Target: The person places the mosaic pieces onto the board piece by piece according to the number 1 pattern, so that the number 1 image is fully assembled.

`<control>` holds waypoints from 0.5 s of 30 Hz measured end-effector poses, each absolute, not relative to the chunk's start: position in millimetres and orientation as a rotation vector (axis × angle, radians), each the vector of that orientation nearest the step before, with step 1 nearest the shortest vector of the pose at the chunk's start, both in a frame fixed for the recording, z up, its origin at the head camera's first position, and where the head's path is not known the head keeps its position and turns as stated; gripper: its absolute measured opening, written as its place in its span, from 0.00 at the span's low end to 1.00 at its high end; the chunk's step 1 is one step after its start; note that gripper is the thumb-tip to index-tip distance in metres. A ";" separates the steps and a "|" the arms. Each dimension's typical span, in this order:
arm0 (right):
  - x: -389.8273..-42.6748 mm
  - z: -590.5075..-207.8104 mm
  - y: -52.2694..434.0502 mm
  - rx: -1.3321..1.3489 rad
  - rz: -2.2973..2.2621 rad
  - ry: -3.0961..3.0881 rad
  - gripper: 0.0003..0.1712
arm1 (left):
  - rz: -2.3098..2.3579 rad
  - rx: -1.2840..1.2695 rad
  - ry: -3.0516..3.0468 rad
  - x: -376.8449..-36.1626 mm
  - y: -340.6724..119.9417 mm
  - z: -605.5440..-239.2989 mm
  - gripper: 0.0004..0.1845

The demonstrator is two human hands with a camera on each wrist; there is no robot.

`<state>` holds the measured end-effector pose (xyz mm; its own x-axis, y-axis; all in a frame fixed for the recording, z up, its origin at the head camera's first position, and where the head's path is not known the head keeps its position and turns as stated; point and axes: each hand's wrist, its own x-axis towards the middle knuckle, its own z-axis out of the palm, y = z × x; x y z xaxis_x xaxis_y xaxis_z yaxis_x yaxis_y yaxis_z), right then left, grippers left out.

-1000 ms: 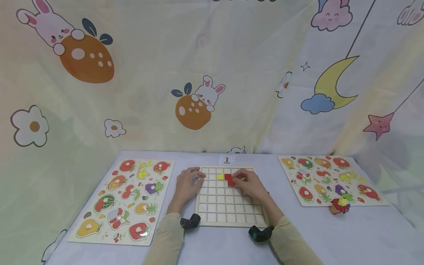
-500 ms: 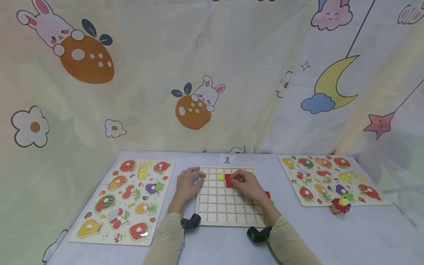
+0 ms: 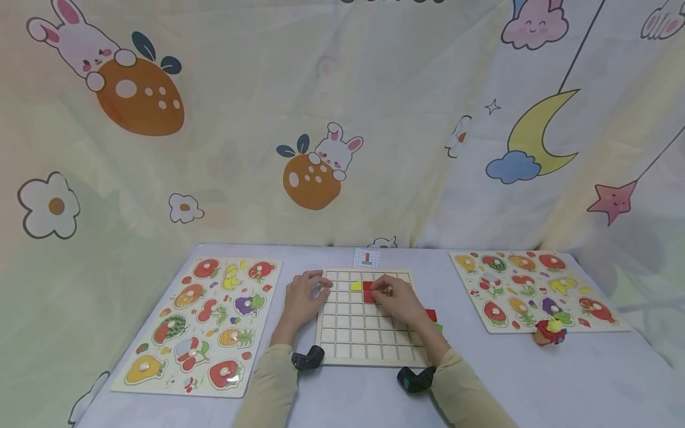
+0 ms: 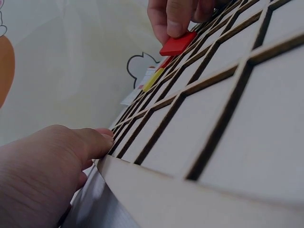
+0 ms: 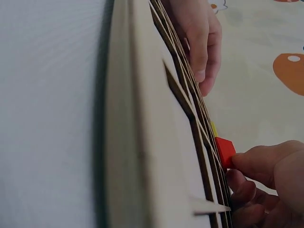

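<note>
A wooden grid board [image 3: 364, 339] lies in the middle of the table. My right hand [image 3: 395, 300] pinches a red square tile [image 3: 368, 291] by its edge, tilted up over a cell in the board's second row; the same red tile [image 4: 177, 43] shows in the left wrist view and the red tile [image 5: 224, 151] in the right wrist view. A yellow triangular tile [image 3: 355, 286] sits in the cell to its left. My left hand [image 3: 304, 295] grips the board's left edge, thumb [image 4: 90, 142] against the rim.
Fruit peg puzzle boards lie at the left [image 3: 200, 321] and right [image 3: 530, 288]. A small pattern card [image 3: 366, 258] sits behind the grid board. Loose red and green tiles [image 3: 432, 318] lie by the board's right edge. A small toy [image 3: 548, 332] stands at right.
My right hand has drawn slightly left and nearer, uncovering loose tiles at the board's right edge. The red tile stays pinched over the same area. The left hand has not moved.
</note>
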<state>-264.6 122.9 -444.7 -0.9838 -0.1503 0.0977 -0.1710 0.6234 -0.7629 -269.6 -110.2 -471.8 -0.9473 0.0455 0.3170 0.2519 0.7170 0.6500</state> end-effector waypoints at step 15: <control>-258.3 -439.7 118.5 0.249 1.250 -2.825 0.05 | -1.057 -0.242 -2.645 -267.5 -110.4 -468.9 0.06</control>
<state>-258.3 118.5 -439.7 -0.9862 -0.1292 0.1030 -0.1632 0.6618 -0.7317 -267.5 -110.4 -468.9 -0.9462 0.0507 0.3195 0.2569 0.7179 0.6470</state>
